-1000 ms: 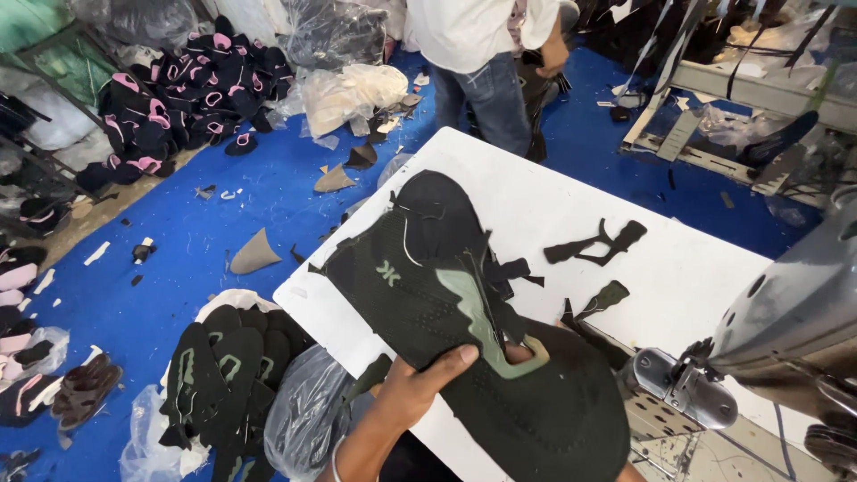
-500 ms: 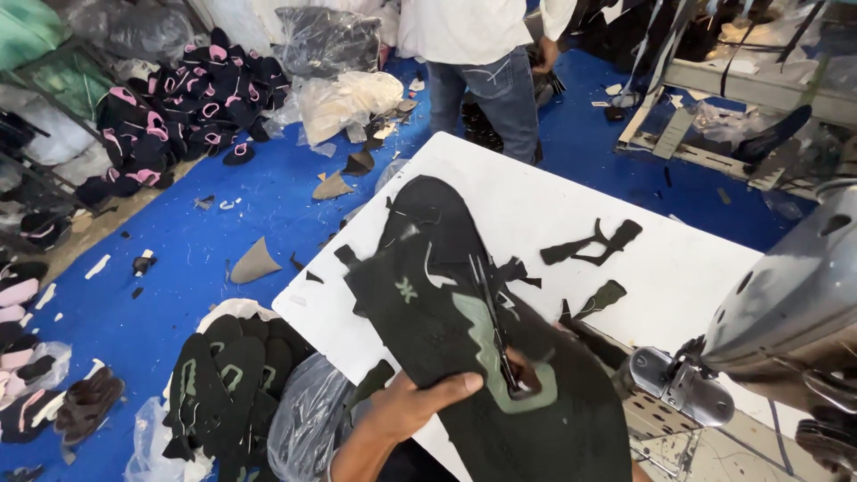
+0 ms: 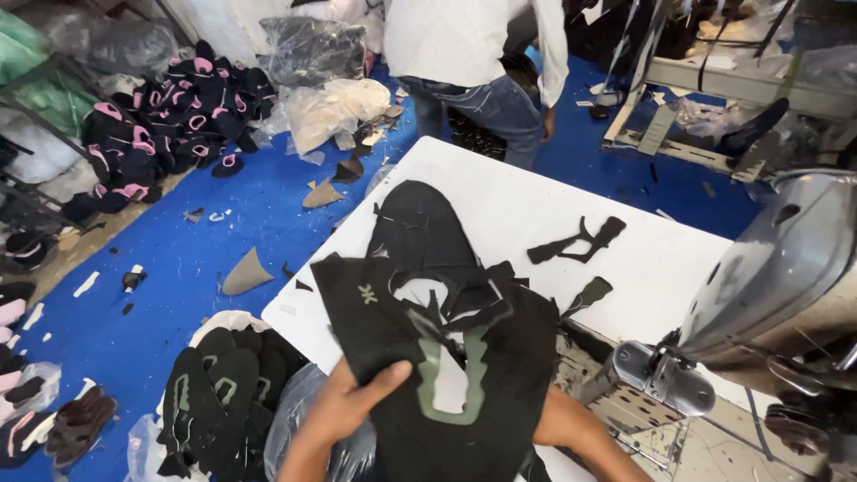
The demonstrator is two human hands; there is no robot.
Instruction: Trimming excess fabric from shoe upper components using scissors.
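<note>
Two black scraps point(image 3: 576, 243) – one table point(image 3: 500, 192).

Bright, even light; soft shadows; white table point(image 3: 500, 192) glares slightly; edges bend and blur.

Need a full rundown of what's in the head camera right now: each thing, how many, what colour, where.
black shoe upper: one on top, black with grey-green trim, held over the table's near edge
cut pieces: a stack, black, on the table behind the held one
small offcuts: a few, black, right of the stack
white table: one, centre
sewing machine: one, grey metal, right edge
bagged uppers: a pile, black, floor at lower left
pink-and-black pieces: a heap, floor at upper left
blue floor: scattered with scraps
other person: one, white shirt and jeans, standing beyond the table
left hand: thumb on the upper's near edge
right forearm: under the upper; hand hidden
</note>
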